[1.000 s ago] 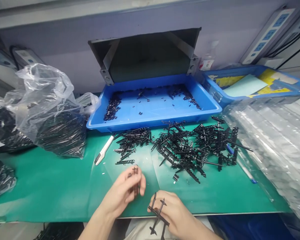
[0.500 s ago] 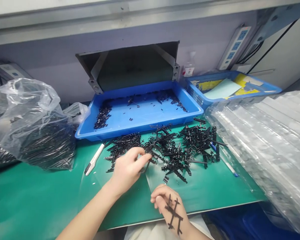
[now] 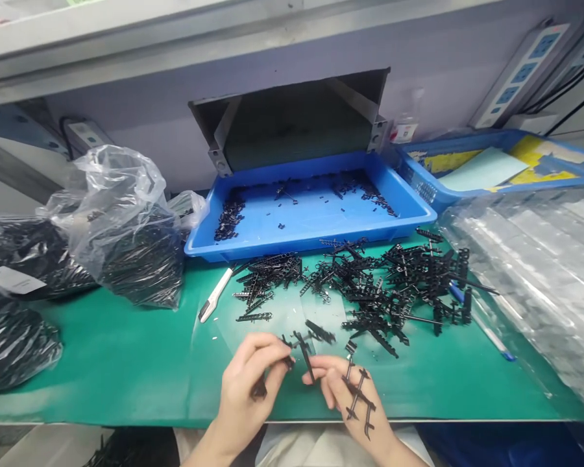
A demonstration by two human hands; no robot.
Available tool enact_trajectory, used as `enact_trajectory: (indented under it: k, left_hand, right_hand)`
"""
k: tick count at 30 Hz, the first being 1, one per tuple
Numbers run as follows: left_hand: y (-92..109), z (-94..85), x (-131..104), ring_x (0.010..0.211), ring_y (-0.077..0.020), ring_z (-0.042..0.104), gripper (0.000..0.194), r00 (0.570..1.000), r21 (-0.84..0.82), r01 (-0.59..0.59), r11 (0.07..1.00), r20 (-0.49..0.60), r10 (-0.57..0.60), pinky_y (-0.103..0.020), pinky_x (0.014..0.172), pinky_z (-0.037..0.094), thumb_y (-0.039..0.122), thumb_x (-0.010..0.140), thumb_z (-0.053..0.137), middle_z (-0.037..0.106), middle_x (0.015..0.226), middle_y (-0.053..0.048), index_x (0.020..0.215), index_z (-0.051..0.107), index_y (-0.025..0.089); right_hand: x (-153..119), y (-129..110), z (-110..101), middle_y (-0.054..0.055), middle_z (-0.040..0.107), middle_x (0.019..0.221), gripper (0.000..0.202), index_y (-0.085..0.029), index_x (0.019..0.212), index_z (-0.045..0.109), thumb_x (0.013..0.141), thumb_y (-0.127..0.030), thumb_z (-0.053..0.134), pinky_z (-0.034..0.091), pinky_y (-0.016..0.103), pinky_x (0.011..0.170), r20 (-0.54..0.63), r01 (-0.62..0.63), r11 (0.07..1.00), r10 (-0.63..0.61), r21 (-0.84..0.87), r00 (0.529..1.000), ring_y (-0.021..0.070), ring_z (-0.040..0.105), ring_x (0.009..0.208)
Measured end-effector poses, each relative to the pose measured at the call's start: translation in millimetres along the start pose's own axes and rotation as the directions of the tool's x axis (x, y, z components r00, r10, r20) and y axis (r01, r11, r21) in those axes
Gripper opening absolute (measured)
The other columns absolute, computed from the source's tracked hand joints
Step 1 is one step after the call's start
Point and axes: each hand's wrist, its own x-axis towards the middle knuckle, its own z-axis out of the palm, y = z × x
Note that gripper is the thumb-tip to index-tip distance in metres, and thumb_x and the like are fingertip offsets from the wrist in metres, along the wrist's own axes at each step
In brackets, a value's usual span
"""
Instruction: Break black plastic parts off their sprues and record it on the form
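Observation:
My left hand (image 3: 253,383), fingers curled, pinches small dark plastic parts near the front of the green table; their exact shape is partly hidden by the fingers. Close beside it, a thin black plastic strip (image 3: 304,355) stands slanted between the two hands, against the fingertips of my right hand (image 3: 353,395). Across the thumb side of my right hand lies a black plastic piece with crossbars (image 3: 357,392). Just beyond the hands, a short toothed strip (image 3: 320,331) looks blurred. A heap of black plastic parts (image 3: 384,285) spreads behind, with a smaller pile (image 3: 272,272) to its left.
A blue tray (image 3: 302,243) with small black bits stands at the back. Clear bags of black parts (image 3: 141,266) sit left, near a white cutter knife (image 3: 217,295). On the right are a pen (image 3: 486,327), stacked clear plastic trays (image 3: 525,259) and a blue basket (image 3: 433,191).
My left hand has come back from the heap to beside my right hand, bringing black parts. The right hand's fingers have opened out somewhat. The view has turned left.

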Motion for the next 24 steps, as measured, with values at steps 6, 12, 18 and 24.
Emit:
enact_trajectory:
  k: [6, 12, 18, 24]
  left_hand:
    - [1.6, 16.0, -24.2, 0.073, -0.0144, 0.056, 0.026, 0.988, -0.172, 0.070, 0.983, -0.124, -0.092, -0.023, 0.061, 0.049, 0.007, 0.077, 0.048, 0.052, 0.094, -0.006, 0.093, 0.058, 0.024]
    - [6.5, 23.1, -23.5, 0.040, -0.0002, 0.037, 0.036, 0.567, -0.718, 0.645, 0.261, 0.220, -0.794, -0.011, 0.032, 0.026, 0.045, 0.071, 0.062, 0.054, 0.082, -0.002, 0.093, 0.050, 0.019]
    - [0.1, 19.5, -15.5, 0.031, 0.0027, 0.020, 0.053, 0.465, -0.735, 0.669, -0.109, 0.529, -0.710, -0.010, 0.027, 0.007, 0.051, 0.051, 0.075, 0.042, 0.051, 0.007, 0.073, 0.045, 0.014]
    - [0.3, 28.4, -21.6, 0.026, 0.0035, 0.015, 0.046, 0.570, -0.749, 0.656, -0.091, 0.571, -0.591, -0.013, 0.030, 0.004, 0.052, 0.062, 0.068, 0.034, 0.038, 0.010, 0.070, 0.045, 0.013]
  right_hand:
    - [2.7, -4.6, 6.4, 0.004, 0.062, 0.067, 0.029, -0.019, 0.075, 0.068, 0.082, -0.040, 0.051, 0.050, 0.028, 0.069, 0.068, -0.074, 0.995, 0.079, -0.068, 0.995, 0.0174, 0.060, 0.068]
    - [6.3, -5.3, 11.9, 0.005, 0.061, 0.065, 0.032, -0.018, 0.069, 0.069, 0.078, -0.045, 0.057, 0.053, 0.028, 0.059, -0.079, -0.024, 1.000, 0.022, -0.018, 0.997, 0.0151, 0.055, 0.050]
    - [6.3, -1.6, 14.8, 0.005, 0.062, 0.076, 0.021, -0.021, 0.081, 0.068, 0.081, -0.038, 0.055, 0.053, 0.023, 0.061, -0.008, 0.027, 0.987, -0.026, 0.156, 1.000, 0.0169, 0.061, 0.067]
    - [6.3, 3.2, 14.9, 0.006, 0.061, 0.072, 0.035, -0.021, 0.083, 0.061, 0.089, -0.044, 0.036, 0.054, 0.027, 0.057, 0.025, 0.067, 0.990, -0.064, -0.128, 0.998, 0.0174, 0.059, 0.062]
